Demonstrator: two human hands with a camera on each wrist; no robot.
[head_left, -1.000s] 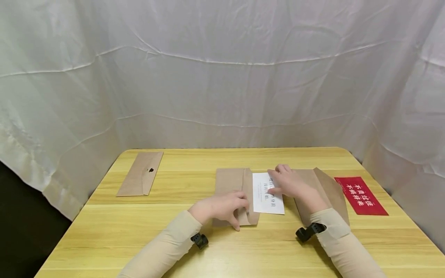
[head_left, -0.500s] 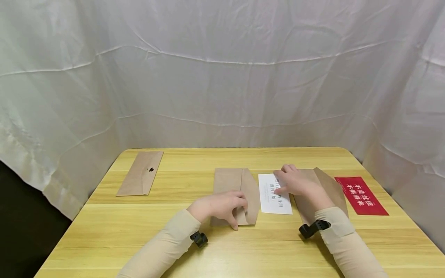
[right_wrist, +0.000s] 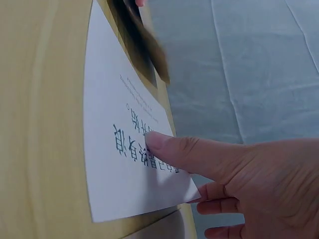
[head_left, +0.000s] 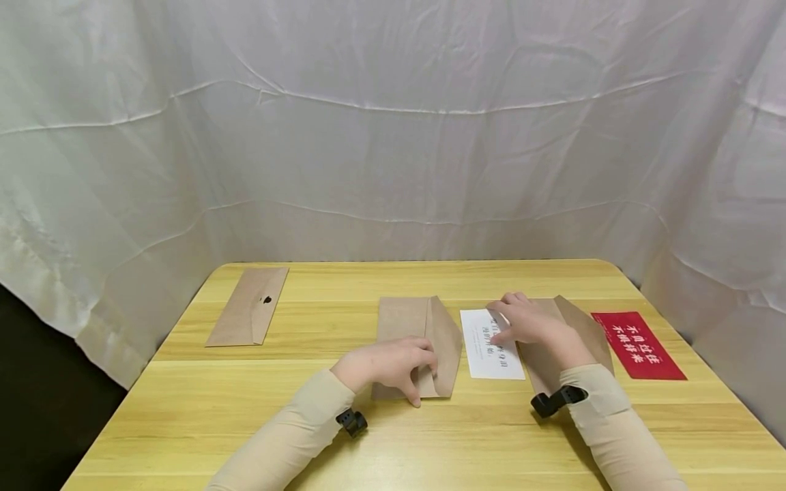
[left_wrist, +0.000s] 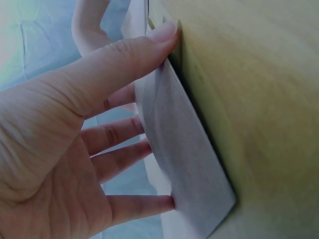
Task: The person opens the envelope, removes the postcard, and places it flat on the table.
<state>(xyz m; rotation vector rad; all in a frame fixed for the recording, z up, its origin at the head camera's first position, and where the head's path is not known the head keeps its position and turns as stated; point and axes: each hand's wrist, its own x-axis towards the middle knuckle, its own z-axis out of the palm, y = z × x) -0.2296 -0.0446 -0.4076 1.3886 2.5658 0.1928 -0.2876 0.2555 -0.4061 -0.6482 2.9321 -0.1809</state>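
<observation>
Right of centre in the head view, our right hand (head_left: 529,324) pinches the white card (head_left: 484,358) by its upper right part, thumb on the print. Our left hand (head_left: 389,365), fingers extended rather than clenched, rests on the middle envelope (head_left: 400,317), its thumb at the lower edge. To handle the card well, we should draw it level, pinch lightly so it does not crease, and leave the pointed flap (head_left: 448,344) unbent. The left hand should steady the middle envelope without crushing its fold.
</observation>
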